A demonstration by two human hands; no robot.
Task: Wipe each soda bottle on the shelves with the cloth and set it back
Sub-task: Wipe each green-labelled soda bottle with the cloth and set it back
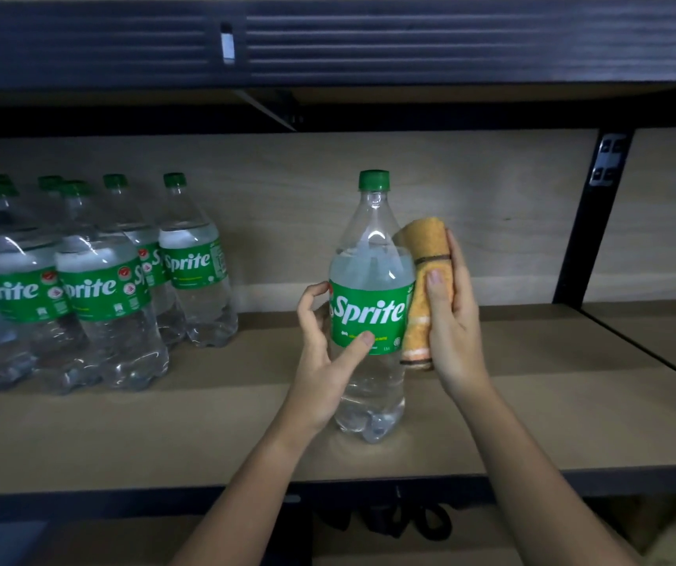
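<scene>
While the Sprite bottle (pixel 371 304) stands upright on the wooden shelf board (pixel 532 422), well apart from the group of other Sprite bottles (pixel 95 279) at the left, we steady it with both hands. Our left hand (pixel 324 357) cups the label band from the left, thumb pressed on the lower front of the label and fingers curled round the far side, so it grips the bottle. Our right hand (pixel 452 320) holds the folded orange cloth (pixel 424 288), thumb across its front and fingers wrapped behind it, and presses it against the bottle's right side at shoulder and label height. We judge the bottle to be heavy, since liquid fills it to just above the label, and top-steady only while its lobed base sits flat on the board. The clear plastic wall is probably smooth and somewhat slippery, and it is likely to give a little under a hard squeeze; the label band looks the surest place to hold, as it offers a straight section that the hand nearly spans. The green cap (pixel 374 179) and narrow neck offer a second hold for turning. The cloth is soft and thick, should conform to the curved wall, and needs a firm pinch to stay folded.
</scene>
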